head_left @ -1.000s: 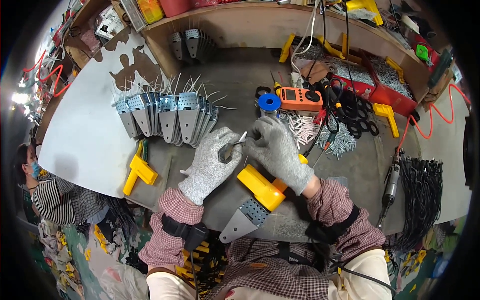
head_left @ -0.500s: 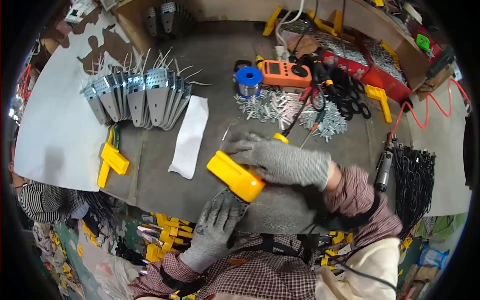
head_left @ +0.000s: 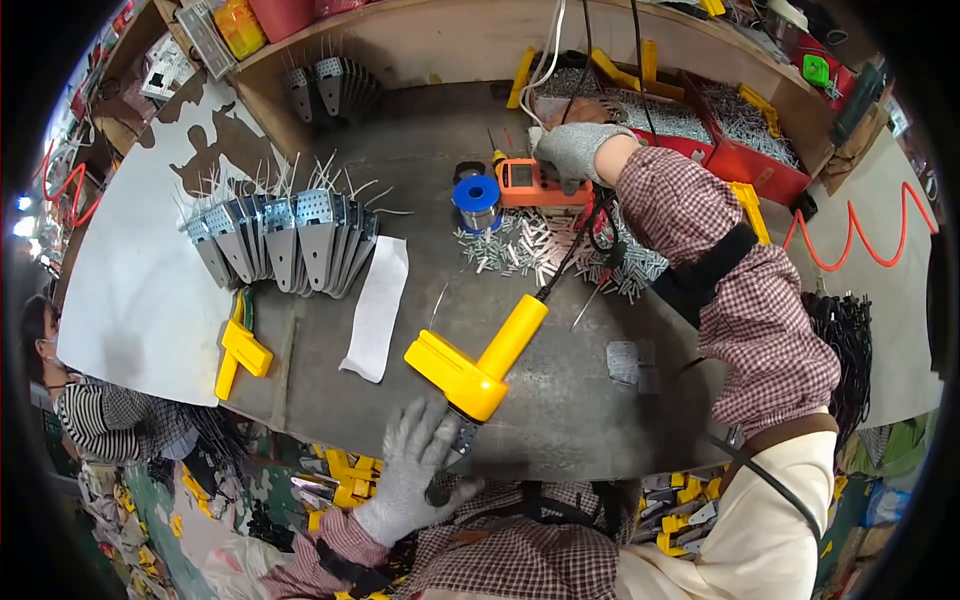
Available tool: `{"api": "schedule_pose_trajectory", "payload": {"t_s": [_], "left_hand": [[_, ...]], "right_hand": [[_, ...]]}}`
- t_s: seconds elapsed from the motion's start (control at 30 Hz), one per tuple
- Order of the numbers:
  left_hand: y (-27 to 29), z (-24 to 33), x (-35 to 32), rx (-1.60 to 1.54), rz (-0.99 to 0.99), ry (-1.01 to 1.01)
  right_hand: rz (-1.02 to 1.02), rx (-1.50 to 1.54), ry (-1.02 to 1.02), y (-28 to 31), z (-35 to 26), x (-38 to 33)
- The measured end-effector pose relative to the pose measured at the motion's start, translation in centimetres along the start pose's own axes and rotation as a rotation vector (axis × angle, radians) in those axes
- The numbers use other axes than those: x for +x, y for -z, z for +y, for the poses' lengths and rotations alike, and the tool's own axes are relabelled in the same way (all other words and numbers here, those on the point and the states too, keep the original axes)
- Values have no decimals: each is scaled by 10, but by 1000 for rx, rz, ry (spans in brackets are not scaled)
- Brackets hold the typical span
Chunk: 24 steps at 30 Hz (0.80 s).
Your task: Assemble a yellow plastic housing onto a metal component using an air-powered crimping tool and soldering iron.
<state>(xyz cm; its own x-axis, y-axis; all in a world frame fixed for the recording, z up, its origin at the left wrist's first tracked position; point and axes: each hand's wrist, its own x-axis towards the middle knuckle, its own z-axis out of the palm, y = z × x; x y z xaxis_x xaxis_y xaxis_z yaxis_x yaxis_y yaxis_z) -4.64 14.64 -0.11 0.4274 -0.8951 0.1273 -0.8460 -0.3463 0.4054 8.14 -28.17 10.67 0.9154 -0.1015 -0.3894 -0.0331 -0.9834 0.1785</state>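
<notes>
Cluttered workshop; I stand at a grey metal bench (head_left: 560, 390) with a wooden back wall and shelf behind it.

Left hand (head_left: 410, 470), gloved, at the near edge of the bench: fingers spread wide, palm down, gripping nothing. Its fingertips lie just below the yellow tool (head_left: 478, 362), close to the small metal part at the tool's lower end; I cannot tell whether they touch it.

The yellow tool lies flat on the bench, just beyond my left hand and well short of my right. Its handle slants up and to the right, and a dark cable runs from the handle tip toward my right hand.

Left of the tool, beyond my left hand: a white paper strip (head_left: 377, 306) lying lengthwise, and further left a yellow bracket (head_left: 240, 352) at the bench edge.

Further out, between the two hands: a scatter of small metal pins (head_left: 530, 250) and a blue spool (head_left: 477, 198).

Beyond the paper strip: a fanned row of perforated metal plates (head_left: 285, 235) with wires sticking up.

Right hand (head_left: 570, 148), gloved, arm stretched to the far side of the bench. It rests on the right end of the orange meter (head_left: 530, 183), fingers curled down over it; how firm the hold is, I cannot tell.

Right of that hand: a red tray (head_left: 760, 170) of small parts.
</notes>
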Motion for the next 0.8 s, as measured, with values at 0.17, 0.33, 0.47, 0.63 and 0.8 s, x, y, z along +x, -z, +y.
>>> {"api": "schedule_pose_trajectory", "payload": {"t_s": [0.17, 0.33, 0.47, 0.63, 0.8], "left_hand": [[-2, 25, 152, -81, 244, -150], [52, 2, 152, -289, 58, 56], [79, -55, 13, -312, -159, 223], [-35, -130, -280, 98, -565, 845], [-163, -242, -372, 437, 104, 991]], "right_hand": [[461, -175, -116, -25, 22, -1], [414, 1022, 549, 31, 28, -25], [163, 807, 638, -2, -120, -87], [-6, 249, 669, -1, -188, -195], [-113, 480, 460, -53, -181, -226]]}}
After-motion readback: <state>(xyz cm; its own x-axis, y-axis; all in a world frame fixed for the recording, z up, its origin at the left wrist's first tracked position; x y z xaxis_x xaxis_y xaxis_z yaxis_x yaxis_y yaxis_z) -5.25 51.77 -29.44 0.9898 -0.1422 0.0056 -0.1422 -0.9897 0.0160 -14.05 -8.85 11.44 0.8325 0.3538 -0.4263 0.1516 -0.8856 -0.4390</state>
